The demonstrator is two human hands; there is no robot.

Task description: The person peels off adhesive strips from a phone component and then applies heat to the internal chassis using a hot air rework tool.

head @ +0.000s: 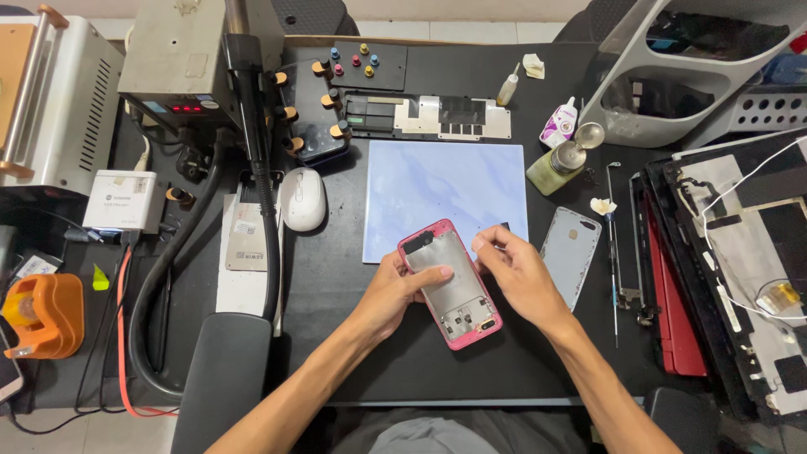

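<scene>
A pink phone housing with a bare grey inside lies face up in the middle of the black work mat. My left hand grips its left edge, thumb lying across the inside. My right hand rests along its right edge, with thumb and forefinger pinched together near the top right corner; whether something tiny is between them I cannot tell. Just beyond the hands lies a pale blue tile. To the right lies a grey phone back cover.
A white mouse and a black hose stand to the left, with a grey machine behind. A green bottle, a thin tool, a red laptop shell and opened laptop lids fill the right side. An orange tape holder sits far left.
</scene>
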